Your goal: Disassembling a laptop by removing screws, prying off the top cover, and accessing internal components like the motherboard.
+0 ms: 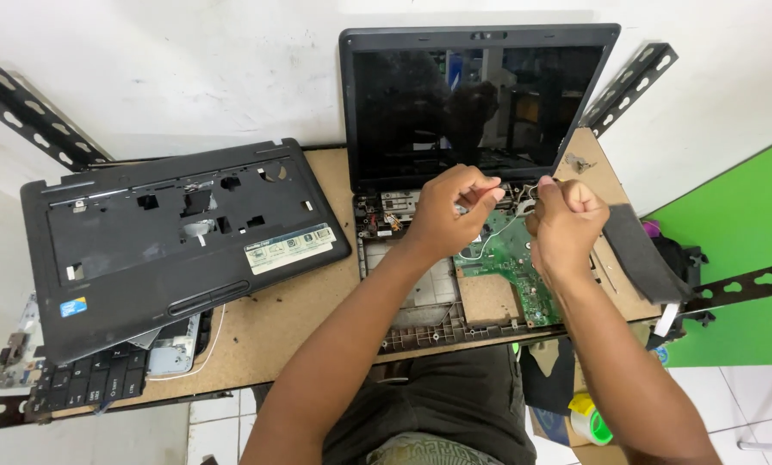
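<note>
An opened black laptop stands on the wooden board, its dark screen (480, 99) upright and its base (420, 297) stripped down to the green circuit board (511, 258). My left hand (450, 207) is closed over the hinge area, pinching a thin white cable (489, 237) that runs off the circuit board. My right hand (567, 215) is closed too, gripping thin wires at the right hinge beside the screen's lower corner. Both forearms reach in from the bottom of the view.
The laptop's removed black top cover (179, 232) lies to the left, over a detached keyboard (84, 379). A black strip (640, 254) lies at the board's right edge. Perforated metal brackets (33, 116) hold the wooden board (274, 319). A tape roll (588, 422) lies below.
</note>
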